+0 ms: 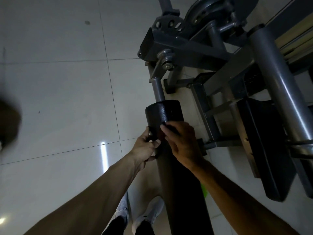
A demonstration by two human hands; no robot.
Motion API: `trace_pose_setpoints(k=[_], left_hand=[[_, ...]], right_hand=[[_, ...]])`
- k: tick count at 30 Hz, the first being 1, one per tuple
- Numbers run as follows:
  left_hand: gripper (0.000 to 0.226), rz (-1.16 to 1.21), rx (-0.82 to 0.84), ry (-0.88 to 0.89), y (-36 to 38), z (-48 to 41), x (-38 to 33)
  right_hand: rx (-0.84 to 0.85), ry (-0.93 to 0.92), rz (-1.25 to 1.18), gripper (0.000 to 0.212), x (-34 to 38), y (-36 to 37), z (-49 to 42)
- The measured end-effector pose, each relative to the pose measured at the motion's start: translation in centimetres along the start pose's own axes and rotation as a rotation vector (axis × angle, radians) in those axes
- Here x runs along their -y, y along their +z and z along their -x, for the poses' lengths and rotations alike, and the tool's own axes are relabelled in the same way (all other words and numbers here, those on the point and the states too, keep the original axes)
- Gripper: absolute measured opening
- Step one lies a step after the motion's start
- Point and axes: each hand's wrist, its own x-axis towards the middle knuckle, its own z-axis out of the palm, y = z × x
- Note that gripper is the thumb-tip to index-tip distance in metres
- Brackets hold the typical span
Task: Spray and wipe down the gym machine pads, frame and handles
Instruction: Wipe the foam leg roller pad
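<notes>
Roller pad [163, 114] sits dead centre of the frame, black and cylindrical on its grey arm, and both hands are on it. Left grip [145, 148] curls its fingers round the pad's lower left edge. My read is that it is bracing the roller so it can't spin under the wipe. Right grip [183, 143] lies across the pad from the right, fingers fairly flat and pressing on something dark, perhaps a dark cloth [171, 129]; the light is too dim to be sure. That flat press suits rubbing round a curved surface.

Grey frame [186, 46] fills the upper right, with the seat pad [264, 150] at the right edge, well apart from both hands. A sliver of bright green [204, 190] peeks out behind the right forearm, and I can't tell what it is. White shoes [149, 216] stand on the tiled floor [59, 82] at the bottom.
</notes>
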Motion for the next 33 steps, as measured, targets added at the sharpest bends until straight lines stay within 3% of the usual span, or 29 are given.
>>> trace_pose_setpoints(k=[6, 9, 12, 15, 18, 21, 23, 27, 33], left_hand=[[0.072, -0.038, -0.046, -0.004, 0.2, 0.4, 0.5], [0.07, -0.028, -0.003, -0.079, 0.6, 1.6, 1.8], [0.055, 0.003, 0.011, -0.089, 1.1, 2.3, 2.8], [0.061, -0.005, -0.018, -0.083, 1.7, 2.3, 3.0], [0.054, 0.021, -0.06, -0.081, 2.2, 2.8, 2.8], [0.027, 0.015, -0.092, -0.082, 2.5, 3.2, 3.3], [0.023, -0.024, -0.105, -0.082, 2.3, 3.3, 3.8], [0.069, -0.103, -0.044, -0.115, 2.3, 4.2, 4.6], [0.077, -0.091, -0.06, -0.095, 3.2, 4.8, 4.5]], right_hand=[[-0.093, 0.181, 0.064, 0.037, 1.2, 0.9, -9.4], [-0.118, 0.244, 0.064, 0.04, 2.0, 0.2, -4.3], [-0.077, 0.197, 0.035, 0.04, 3.1, -0.6, 5.6], [-0.047, 0.187, 0.024, 0.041, 3.3, -0.8, 9.8], [-0.101, 0.197, 0.014, 0.037, 2.0, -0.4, 3.2], [-0.171, 0.346, 0.044, 0.04, 0.8, -0.3, -6.1], [-0.175, 0.428, 0.015, 0.04, 0.4, -0.3, -8.6], [-0.116, 0.366, 0.026, 0.041, 1.9, -0.7, -1.1], [-0.046, 0.312, -0.027, 0.038, 5.5, -1.7, 15.0]])
